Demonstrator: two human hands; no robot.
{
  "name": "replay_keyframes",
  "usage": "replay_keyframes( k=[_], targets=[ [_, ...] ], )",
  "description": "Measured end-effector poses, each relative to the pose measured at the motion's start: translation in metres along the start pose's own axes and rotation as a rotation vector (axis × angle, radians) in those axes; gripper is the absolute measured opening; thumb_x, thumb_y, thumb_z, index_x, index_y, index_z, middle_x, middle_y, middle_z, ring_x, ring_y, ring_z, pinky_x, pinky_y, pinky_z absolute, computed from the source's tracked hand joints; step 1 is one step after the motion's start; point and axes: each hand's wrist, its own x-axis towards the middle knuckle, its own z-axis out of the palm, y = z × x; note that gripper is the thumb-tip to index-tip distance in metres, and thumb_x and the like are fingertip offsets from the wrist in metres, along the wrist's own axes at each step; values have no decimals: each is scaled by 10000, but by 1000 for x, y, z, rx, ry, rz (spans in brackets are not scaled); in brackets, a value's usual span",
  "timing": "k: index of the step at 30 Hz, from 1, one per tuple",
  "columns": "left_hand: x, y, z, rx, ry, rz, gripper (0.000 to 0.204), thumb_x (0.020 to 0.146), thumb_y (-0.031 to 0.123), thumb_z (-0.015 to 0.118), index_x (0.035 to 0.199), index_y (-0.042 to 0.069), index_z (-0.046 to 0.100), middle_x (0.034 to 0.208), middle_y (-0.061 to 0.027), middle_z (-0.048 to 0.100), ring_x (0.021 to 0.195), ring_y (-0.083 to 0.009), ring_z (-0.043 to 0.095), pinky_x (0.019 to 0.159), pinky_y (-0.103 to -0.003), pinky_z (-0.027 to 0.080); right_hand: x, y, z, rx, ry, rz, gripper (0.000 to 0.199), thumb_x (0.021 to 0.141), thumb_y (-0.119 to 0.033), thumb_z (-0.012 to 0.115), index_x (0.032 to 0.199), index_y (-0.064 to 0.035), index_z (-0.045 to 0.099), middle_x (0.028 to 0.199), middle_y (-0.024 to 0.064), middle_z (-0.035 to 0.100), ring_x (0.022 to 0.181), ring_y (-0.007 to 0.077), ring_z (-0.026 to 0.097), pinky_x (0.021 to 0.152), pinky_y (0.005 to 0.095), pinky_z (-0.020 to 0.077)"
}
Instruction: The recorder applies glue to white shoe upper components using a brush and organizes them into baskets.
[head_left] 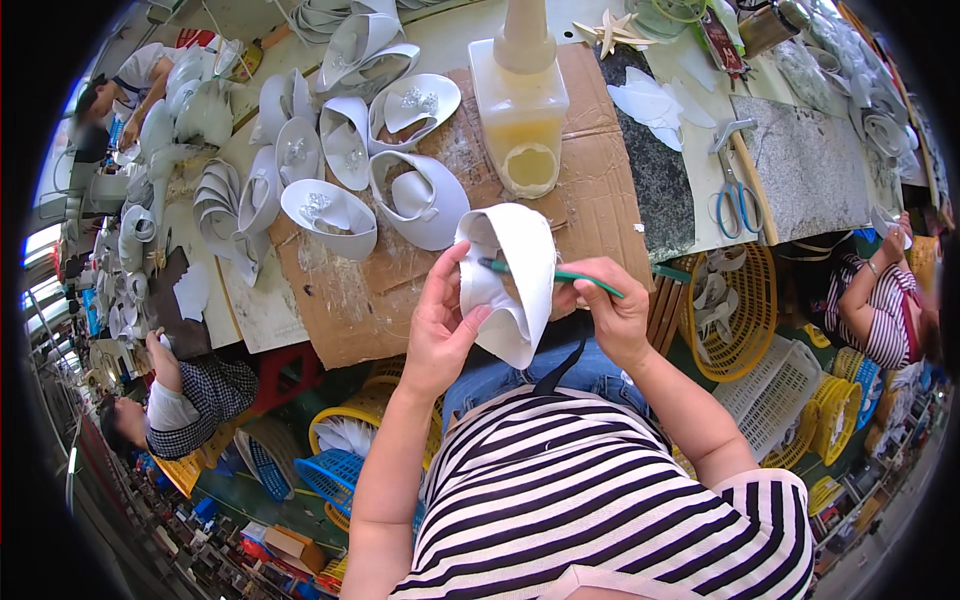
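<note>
My left hand grips the edge of a white shoe upper, fingers behind it and thumb in front. The upper is raised over the near edge of the cardboard, its hollow inner side facing left. My right hand is closed around a thin green-handled brush. The brush's dark tip reaches inside the upper and appears to touch its lining. Just beyond stands a squarish translucent bottle with yellowish liquid and a narrow neck. Several finished-looking white uppers lie left of the bottle.
Blue-handled scissors and a hammer lie on the right, by a grey speckled board. A yellow basket of white pieces stands below the table's right edge. Co-workers sit at left and right.
</note>
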Motion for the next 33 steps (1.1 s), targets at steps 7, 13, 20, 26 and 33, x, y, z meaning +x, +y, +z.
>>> replay_keyframes(
  k=[7, 13, 20, 26, 33],
  targets=[
    [5, 5, 0, 43, -4, 38, 692, 875, -80, 568, 1486, 56, 272, 1388, -112, 470, 1235, -174, 488, 1040, -311, 385, 6, -17, -6, 5, -40, 1, 174, 970, -89, 566, 1070, 21, 655, 904, 82, 642, 723, 139, 659, 640, 242, 546],
    [2, 10, -21, -21, 134, 66, 654, 856, -79, 617, 1439, 38, 347, 1188, -112, 613, 1023, -152, 609, 891, -279, 492, 33, -10, -47, -99, 174, 121, 141, 964, -49, 561, 1036, 10, 667, 889, 72, 653, 680, 105, 630, 601, 236, 512],
    [9, -9, -44, 100, 271, 9, 295, 912, 21, 638, 1194, 21, 552, 1008, -39, 646, 904, -97, 599, 819, -236, 479, 95, 20, -34, -585, 13, -350, 190, 894, -43, 636, 1081, -52, 667, 953, 112, 666, 766, 205, 672, 633, 319, 518],
    [12, -16, -46, 341, 361, 80, 231, 958, 54, 584, 1183, 32, 538, 979, -18, 623, 865, -68, 560, 784, -212, 451, 86, 19, -45, -499, 144, -135, 159, 910, -86, 635, 1055, -30, 665, 942, 117, 689, 746, 219, 688, 625, 305, 558],
    [18, -10, -40, 144, 250, -12, 405, 885, -6, 651, 1254, 12, 484, 1074, -90, 633, 978, -144, 621, 871, -269, 496, 74, -13, -68, 494, 249, 320, 264, 992, -210, 549, 1054, 36, 622, 993, 160, 696, 749, 202, 713, 591, 248, 590]
  ],
)
